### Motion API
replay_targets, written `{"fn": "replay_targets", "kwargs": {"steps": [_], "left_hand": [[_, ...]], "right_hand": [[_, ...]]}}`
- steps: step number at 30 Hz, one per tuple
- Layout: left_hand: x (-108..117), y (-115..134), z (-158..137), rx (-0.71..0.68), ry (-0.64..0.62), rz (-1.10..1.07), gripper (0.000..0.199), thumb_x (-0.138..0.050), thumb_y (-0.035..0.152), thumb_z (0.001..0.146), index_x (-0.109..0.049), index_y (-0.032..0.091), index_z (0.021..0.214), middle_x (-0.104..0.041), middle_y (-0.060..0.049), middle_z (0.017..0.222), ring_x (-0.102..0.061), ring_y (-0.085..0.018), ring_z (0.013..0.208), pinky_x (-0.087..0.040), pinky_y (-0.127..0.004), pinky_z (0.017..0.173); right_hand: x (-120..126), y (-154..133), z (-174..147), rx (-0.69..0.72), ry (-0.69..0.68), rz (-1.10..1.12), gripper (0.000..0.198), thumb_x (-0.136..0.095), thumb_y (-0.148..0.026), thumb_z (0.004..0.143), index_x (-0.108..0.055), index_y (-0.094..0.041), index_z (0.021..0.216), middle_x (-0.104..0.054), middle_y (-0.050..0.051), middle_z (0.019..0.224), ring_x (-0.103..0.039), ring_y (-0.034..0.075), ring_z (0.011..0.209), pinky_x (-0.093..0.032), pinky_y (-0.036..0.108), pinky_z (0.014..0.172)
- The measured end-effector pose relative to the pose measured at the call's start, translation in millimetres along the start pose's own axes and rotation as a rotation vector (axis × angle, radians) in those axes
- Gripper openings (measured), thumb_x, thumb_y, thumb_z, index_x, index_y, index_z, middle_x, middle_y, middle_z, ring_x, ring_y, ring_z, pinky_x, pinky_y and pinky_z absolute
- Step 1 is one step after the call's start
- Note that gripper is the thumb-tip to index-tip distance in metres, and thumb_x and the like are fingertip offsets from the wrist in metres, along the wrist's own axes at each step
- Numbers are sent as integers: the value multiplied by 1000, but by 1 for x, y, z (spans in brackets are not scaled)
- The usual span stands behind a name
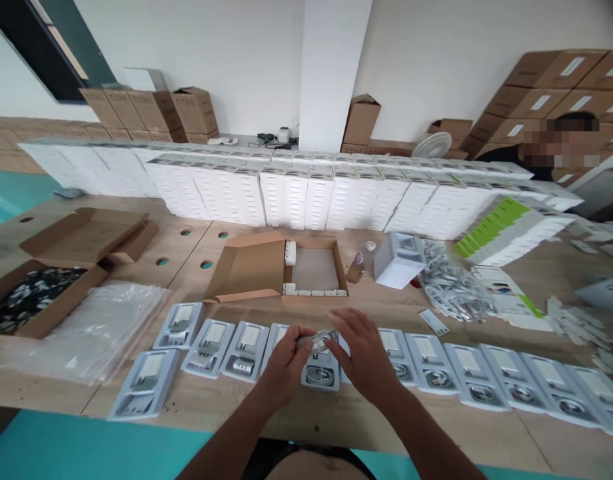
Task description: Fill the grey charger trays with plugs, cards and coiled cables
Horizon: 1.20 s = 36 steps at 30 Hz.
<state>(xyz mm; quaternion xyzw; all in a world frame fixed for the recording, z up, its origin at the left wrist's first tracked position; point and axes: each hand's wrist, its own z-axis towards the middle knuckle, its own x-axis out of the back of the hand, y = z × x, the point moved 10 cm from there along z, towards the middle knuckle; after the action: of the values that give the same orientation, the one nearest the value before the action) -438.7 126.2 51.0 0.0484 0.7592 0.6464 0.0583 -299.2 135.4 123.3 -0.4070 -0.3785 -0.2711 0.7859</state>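
Observation:
A coiled grey cable (314, 341) is held in front of me, above the row of trays. My left hand (285, 363) pinches its left side between thumb and fingers. On the other side, the thumb and fingers of my right hand (362, 357) close around the cable's right end. Directly beneath lies a pale plastic tray (320, 390) with another coiled cable in its lower compartment. Trays to the right, such as this tray (433, 363), also hold coiled cables. Left of my hands, a tray (245, 350) shows a white piece and no visible coil. My hands partly cover the middle trays.
A heap of cables (454, 283) lies at right, near a white box (399, 260). An open cardboard box (314, 267) stands ahead. White boxes (286, 197) form a long wall behind. Plastic bags (96, 327) lie left. Another person (506, 155) is at far right.

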Motion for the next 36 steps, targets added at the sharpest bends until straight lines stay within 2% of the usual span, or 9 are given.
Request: {"fn": "replay_targets", "kwargs": {"steps": [3,7,9,13,17,21,26,30,36], "left_hand": [[-2,-5,6,12,49,74,30,-52,42,88,-56,20,108,-60,-1,83,-50,-12,68,-39,-24,60],[-21,-39,10,204,-152,53,34,-47,50,87,-57,18,89,-54,3,55,-43,-11,46,-31,-23,47],[-22,-45,8,232,-197,135,34,-45,50,88,-55,19,77,-52,3,49,-42,-11,42,-29,-23,45],[1,-27,12,90,-18,556,31,-42,41,91,-56,21,73,-57,0,53,-54,-16,50,-35,-27,56],[12,-19,18,-19,126,775,22,-42,31,91,-60,22,81,-66,-7,77,-60,-23,74,-36,-31,68],[16,-36,20,4,151,702,22,-43,30,91,-61,22,83,-63,-5,71,-57,-20,67,-34,-29,64],[17,-55,16,82,149,452,25,-43,36,91,-61,22,80,-61,0,63,-52,-14,48,-33,-25,54],[11,-61,14,112,96,422,25,-41,36,90,-60,22,86,-62,1,58,-57,-15,47,-37,-24,51],[7,-70,15,118,65,381,24,-41,34,90,-61,22,88,-62,2,56,-56,-14,45,-40,-24,50]], "right_hand": [[-6,9,6,9,-148,-33,17,-50,-27,95,-67,-23,97,-67,4,89,-57,20,88,-41,35,82],[-10,14,4,62,-173,-128,19,-51,-23,95,-68,-21,88,-65,3,81,-54,19,82,-38,31,77],[-17,13,2,120,-211,-207,16,-54,-20,92,-67,-22,84,-65,3,78,-54,19,79,-36,32,76],[-30,5,-1,192,-225,-324,14,-59,-9,85,-66,-21,81,-66,6,83,-55,21,81,-34,35,76],[-46,13,-4,7,-245,-339,16,-58,-11,84,-65,-19,71,-67,9,78,-58,22,74,-32,34,66],[-68,38,-8,-315,-320,-52,17,-53,-25,89,-64,-21,78,-68,4,70,-59,18,63,-30,29,58],[-83,55,-3,-540,-186,454,23,-45,-32,92,-57,-20,77,-61,-1,60,-58,14,54,-37,25,55],[-91,55,-8,-584,-92,614,24,-45,-37,92,-56,-20,80,-57,-3,58,-57,14,51,-41,25,54],[-90,49,-12,-499,-65,494,24,-45,-38,93,-59,-21,83,-62,-1,63,-59,15,57,-41,26,58]]}}
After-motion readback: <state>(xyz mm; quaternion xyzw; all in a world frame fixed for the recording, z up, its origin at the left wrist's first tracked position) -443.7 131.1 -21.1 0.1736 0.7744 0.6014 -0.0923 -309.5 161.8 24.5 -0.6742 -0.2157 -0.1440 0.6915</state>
